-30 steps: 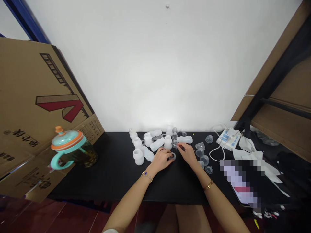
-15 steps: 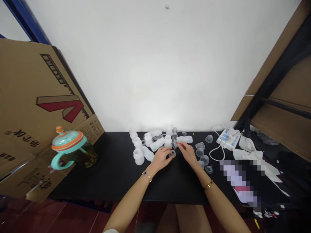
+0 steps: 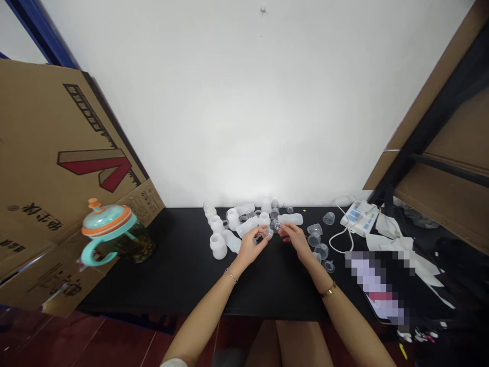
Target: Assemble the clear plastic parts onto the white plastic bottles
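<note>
My left hand point(image 3: 252, 245) has its thumb and fingers curled around a translucent screw ring point(image 3: 269, 233), held tilted just above the black table. Close by on the right, my right hand point(image 3: 297, 240) pinches a small clear silicone teat point(image 3: 276, 226) by its rim. Behind the hands, white feeding bottles point(image 3: 218, 246) stand or lie in a loose cluster, with a lying bottle point(image 3: 292, 219) beyond my right fingers. Clear domed caps point(image 3: 321, 250) and another teat point(image 3: 329, 266) rest right of my right hand. My left fingers partly cover the ring.
At the left stands a large lidded jug point(image 3: 133, 244) beside a cardboard box point(image 3: 46, 153). On the right are a white power strip point(image 3: 359, 218) with a looped cable, crumpled papers point(image 3: 389, 242) and a blurred-out phone point(image 3: 376, 290). A white wall point(image 3: 260, 112) closes the back.
My left hand has tipped the ring up from lying flat and moved it slightly away from me. The right hand stays nearly in place with the teat.
</note>
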Motion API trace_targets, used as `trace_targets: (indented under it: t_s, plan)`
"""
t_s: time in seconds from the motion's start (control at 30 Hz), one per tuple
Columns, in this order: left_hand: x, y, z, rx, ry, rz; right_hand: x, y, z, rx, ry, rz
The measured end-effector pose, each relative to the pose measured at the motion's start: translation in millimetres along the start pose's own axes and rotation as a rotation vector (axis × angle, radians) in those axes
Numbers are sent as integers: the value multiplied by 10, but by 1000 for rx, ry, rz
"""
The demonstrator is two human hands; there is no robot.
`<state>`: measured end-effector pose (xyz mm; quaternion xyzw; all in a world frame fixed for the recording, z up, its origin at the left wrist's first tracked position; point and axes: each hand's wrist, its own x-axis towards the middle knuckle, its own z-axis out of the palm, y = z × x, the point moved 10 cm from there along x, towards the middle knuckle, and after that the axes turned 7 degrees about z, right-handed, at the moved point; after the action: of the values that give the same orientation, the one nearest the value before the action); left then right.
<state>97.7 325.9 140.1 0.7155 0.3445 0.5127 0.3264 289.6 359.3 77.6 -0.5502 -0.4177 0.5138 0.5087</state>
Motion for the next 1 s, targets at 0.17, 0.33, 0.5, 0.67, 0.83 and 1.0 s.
trace_targets:
  t_s: [0.17, 0.33, 0.5, 0.67, 0.83, 1.0]
  plan:
    - [-17, -180, 25, -207, 15, -101, -30, 68, 48, 56, -37, 80]
    - [-27, -341, 47, -343, 46, -196, -60, 102, 102, 85, -75, 147]
    - [-15, -409, 36, -449, 89, -271, -82, 125, 151, 97, -119, 191]
    - [4, -432, -27, -471, 142, -308, -91, 144, 156, 127, -133, 212]
    - [13, -423, -54, -473, 155, -300, -114, 101, 174, 123, -159, 183]
    - [10, -425, -54, -456, 155, -298, -129, 82, 181, 107, -155, 182]
